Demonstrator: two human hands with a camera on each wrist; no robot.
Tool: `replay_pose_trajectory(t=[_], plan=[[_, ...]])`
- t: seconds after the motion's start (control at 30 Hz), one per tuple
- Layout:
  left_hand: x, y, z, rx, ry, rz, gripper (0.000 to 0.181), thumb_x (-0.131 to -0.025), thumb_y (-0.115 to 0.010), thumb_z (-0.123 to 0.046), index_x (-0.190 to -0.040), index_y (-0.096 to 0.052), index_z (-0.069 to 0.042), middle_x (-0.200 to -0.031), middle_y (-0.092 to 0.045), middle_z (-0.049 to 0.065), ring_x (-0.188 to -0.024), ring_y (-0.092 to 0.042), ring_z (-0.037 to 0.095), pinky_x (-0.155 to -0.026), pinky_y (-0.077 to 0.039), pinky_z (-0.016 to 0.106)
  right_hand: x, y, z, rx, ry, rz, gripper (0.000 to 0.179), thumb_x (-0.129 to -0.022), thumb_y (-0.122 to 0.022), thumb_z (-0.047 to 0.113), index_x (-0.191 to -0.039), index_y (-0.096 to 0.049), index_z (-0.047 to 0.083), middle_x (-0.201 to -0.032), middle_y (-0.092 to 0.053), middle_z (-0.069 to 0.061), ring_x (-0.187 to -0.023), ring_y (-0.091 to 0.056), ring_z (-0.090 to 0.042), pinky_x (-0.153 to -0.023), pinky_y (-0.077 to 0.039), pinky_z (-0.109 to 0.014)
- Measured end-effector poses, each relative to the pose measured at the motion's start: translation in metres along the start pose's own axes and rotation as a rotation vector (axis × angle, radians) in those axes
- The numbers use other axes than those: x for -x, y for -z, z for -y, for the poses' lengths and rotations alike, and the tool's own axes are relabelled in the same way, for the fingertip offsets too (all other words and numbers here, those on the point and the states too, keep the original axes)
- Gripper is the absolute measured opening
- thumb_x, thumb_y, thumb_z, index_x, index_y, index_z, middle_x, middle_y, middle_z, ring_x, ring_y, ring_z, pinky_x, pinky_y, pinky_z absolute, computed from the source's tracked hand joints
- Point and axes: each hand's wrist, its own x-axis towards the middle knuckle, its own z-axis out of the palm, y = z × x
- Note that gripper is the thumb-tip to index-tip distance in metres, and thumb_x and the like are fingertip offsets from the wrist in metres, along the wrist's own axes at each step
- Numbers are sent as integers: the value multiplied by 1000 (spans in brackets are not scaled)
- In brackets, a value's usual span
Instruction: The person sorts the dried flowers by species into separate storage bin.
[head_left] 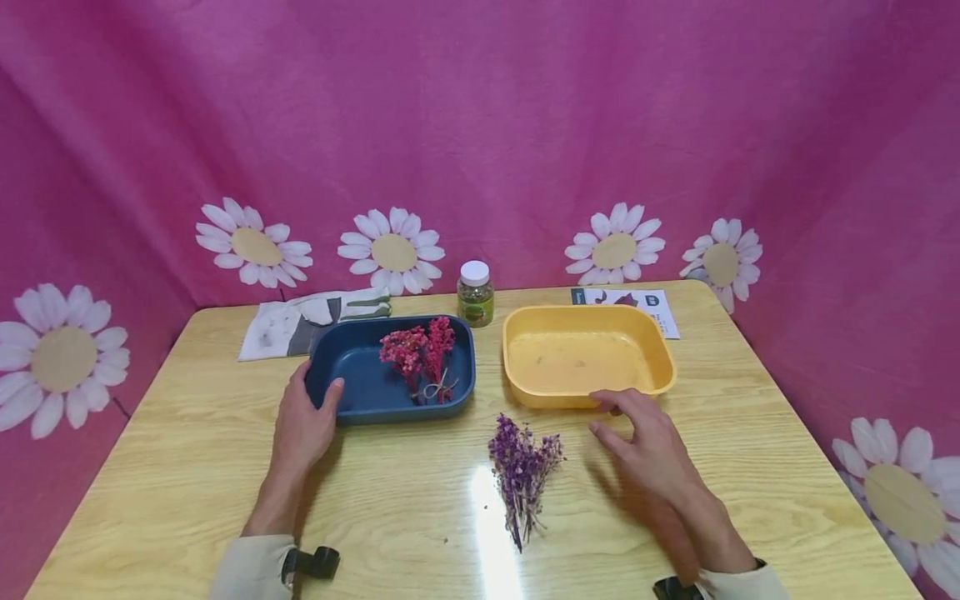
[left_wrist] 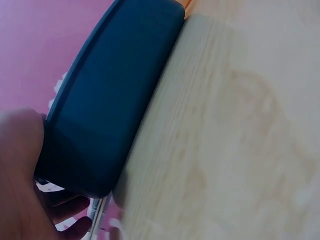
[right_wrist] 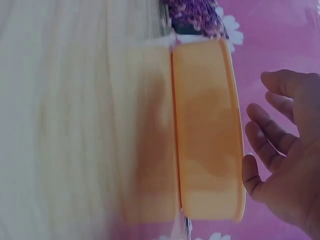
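Note:
My left hand (head_left: 303, 425) holds the left end of a dark blue plastic tray (head_left: 352, 415), thumb at the front rim and fingers round the outer side. Inside that tray lie pink dried flowers (head_left: 408, 348) in two bunches, one tied with string. In the left wrist view the tray's blue side wall (left_wrist: 100, 105) fills the upper left. My right hand (head_left: 652, 442) hovers at the front rim of a yellow tray (head_left: 555, 395), its fingers loosely bent with nothing between them. Between the hands, a bunch of purple dried flowers (head_left: 521, 471) lies on the table, stems toward me.
Behind the trays stands a jar with a white lid (head_left: 476, 292). White-and-grey gloves (head_left: 277, 327) lie at the back left, and a printed card (head_left: 660, 312) sits partly behind the yellow tray. A pink curtain (head_left: 480, 125) with daisies encloses the wooden table (head_left: 405, 517).

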Motion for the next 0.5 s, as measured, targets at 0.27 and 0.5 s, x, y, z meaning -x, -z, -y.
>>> replay_pose_trajectory(t=[0.27, 0.5], plan=[[21, 1, -5, -31, -165, -186, 64, -99, -47, -45, -147, -31, -5, -142, -37, 23, -130, -31, 40, -103, -28, 57, -1, 9, -22, 38, -82, -21, 43, -83, -77, 19, -122, -61, 12, -107, -62, -7, -101, -55, -23, -91, -42, -45], [48, -4, -15, 73, -292, -290, 49, -96, -57, -25, -136, -43, 0, -136, -41, 23, -123, -34, 39, -100, -29, 53, -5, 17, -35, 74, -85, -66, 48, -80, -79, 21, -123, -60, 10, -111, -57, -10, -106, -49, -28, -90, -40, -47]])
